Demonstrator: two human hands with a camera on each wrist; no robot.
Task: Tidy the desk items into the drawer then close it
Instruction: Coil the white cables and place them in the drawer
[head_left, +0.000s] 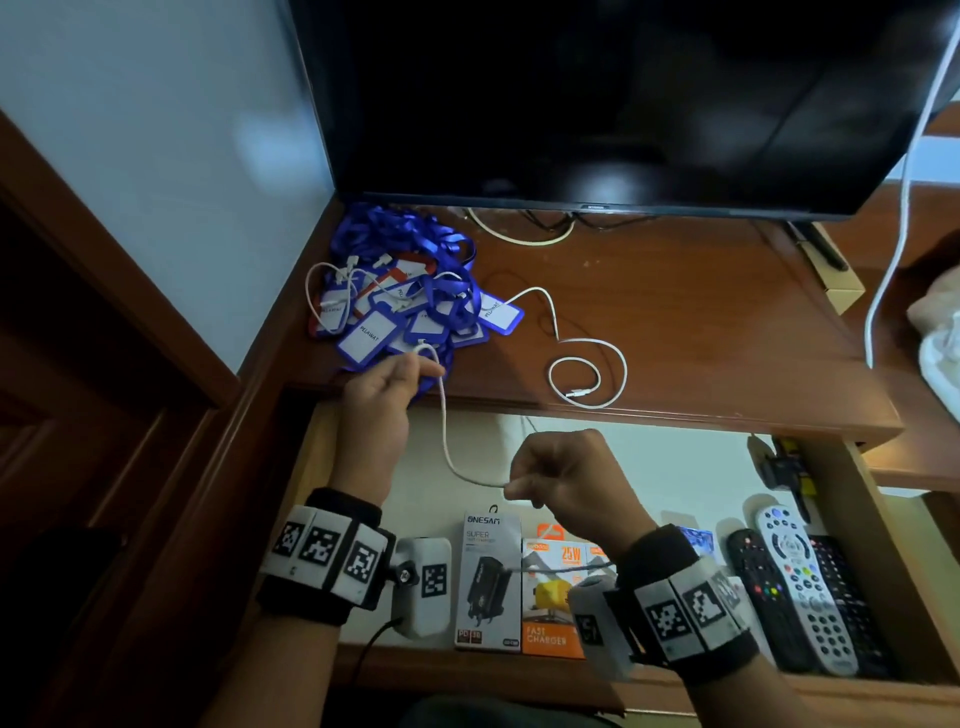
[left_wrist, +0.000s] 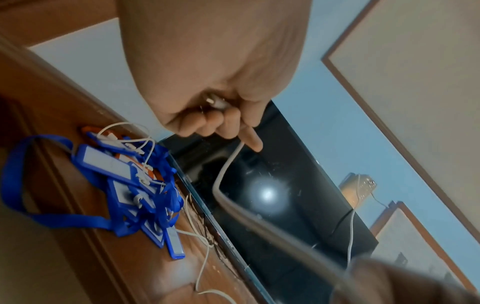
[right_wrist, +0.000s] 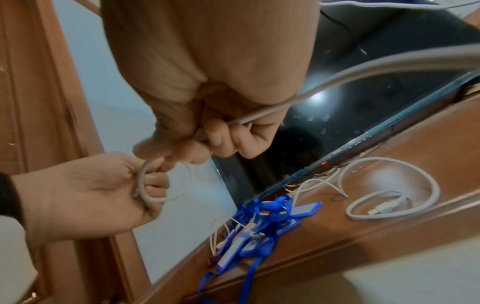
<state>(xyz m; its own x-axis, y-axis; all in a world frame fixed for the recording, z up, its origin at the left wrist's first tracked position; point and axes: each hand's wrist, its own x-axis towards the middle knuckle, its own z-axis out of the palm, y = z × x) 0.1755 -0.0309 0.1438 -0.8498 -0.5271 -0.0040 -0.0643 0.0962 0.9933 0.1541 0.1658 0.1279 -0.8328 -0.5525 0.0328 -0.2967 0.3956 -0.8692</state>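
A white cable (head_left: 443, 426) hangs in a slack curve between my two hands above the open drawer (head_left: 675, 467). My left hand (head_left: 415, 366) grips its plug end at the desk's front edge, fingers curled round it (left_wrist: 215, 103). Lower and to the right, my right hand (head_left: 519, 486) pinches the same cable (right_wrist: 241, 121). A second white cable (head_left: 576, 382) lies coiled on the desk (head_left: 675, 291). A pile of blue lanyards with badge holders (head_left: 410, 296) sits at the desk's left, just beyond my left hand.
The drawer holds two charger boxes (head_left: 491, 582), several remotes (head_left: 795, 582) at the right and a white adapter (head_left: 423, 587). A dark TV (head_left: 597, 104) stands at the back of the desk. Another white cord (head_left: 904, 208) hangs down at the right.
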